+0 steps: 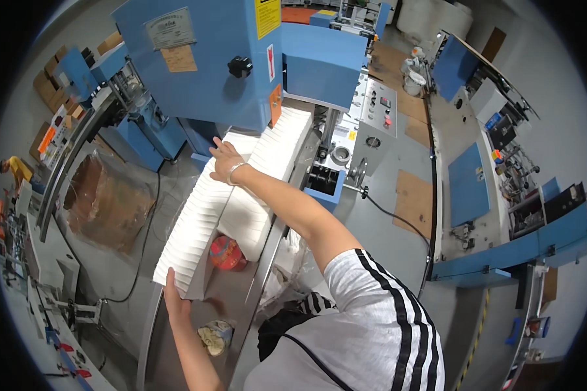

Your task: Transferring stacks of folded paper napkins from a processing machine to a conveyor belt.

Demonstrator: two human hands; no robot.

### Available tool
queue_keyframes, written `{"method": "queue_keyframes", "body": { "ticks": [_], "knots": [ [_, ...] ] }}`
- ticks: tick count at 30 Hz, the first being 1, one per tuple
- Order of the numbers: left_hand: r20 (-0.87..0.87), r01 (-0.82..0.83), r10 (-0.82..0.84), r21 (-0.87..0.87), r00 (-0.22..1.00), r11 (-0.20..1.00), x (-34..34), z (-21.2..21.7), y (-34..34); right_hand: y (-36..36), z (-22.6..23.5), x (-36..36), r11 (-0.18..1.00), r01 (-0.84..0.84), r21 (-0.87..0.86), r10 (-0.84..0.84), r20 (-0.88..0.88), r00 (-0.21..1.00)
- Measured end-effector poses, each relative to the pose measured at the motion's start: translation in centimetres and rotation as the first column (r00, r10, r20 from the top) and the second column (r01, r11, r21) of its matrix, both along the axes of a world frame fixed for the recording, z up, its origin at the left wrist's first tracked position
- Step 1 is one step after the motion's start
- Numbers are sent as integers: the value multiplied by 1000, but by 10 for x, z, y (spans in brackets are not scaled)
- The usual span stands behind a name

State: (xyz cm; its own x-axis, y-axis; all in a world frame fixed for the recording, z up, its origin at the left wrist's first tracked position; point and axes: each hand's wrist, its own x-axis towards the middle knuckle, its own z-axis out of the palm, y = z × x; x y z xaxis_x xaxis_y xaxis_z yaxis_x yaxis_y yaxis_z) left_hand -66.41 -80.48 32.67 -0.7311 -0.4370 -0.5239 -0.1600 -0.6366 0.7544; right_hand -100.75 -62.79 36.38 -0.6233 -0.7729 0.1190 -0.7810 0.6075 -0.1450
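Observation:
A long row of white folded sheets (190, 225) lies slantwise over the metal bed (231, 296). At its near end my left hand (176, 301) is closed on the edge, one finger stretched up along the side, the others partly hidden. Farther up, my right hand (227, 160) rests flat on top of the row with its fingers spread; a bracelet circles the wrist. A second white row (279, 146) runs beside it on the right, under the blue machine housing (202, 72). Between the rows' near ends stands a red round container (227, 253).
A crumpled pale cloth (216, 336) lies on the near metal bed. To the right is a control panel (379, 107) with buttons, and a handwheel (359, 173). A plastic-wrapped brown bundle (107, 202) sits on the floor at left. Cables cross the floor.

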Motion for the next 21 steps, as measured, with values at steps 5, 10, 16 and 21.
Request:
{"method": "queue_keyframes", "body": {
  "ticks": [5, 10, 16, 21],
  "knots": [
    [-131, -53, 46, -48, 990, 997, 33, -1, -4, -36, -29, 20, 1000, 19, -8, -19, 57, 998],
    [-77, -132, 128, -45, 989, 990, 98, -8, -33, -55, 2, 88, 998, 70, 2, -70, -31, 997],
    [116, -231, 252, -174, 961, 957, 181, 35, -34, -92, -5, 178, 994, 49, -102, -42, 67, 997],
    [114, -265, 287, -174, 951, 948, 252, 30, -58, -112, -4, 261, 977, 101, -190, -64, 195, 979]
  ]
}}
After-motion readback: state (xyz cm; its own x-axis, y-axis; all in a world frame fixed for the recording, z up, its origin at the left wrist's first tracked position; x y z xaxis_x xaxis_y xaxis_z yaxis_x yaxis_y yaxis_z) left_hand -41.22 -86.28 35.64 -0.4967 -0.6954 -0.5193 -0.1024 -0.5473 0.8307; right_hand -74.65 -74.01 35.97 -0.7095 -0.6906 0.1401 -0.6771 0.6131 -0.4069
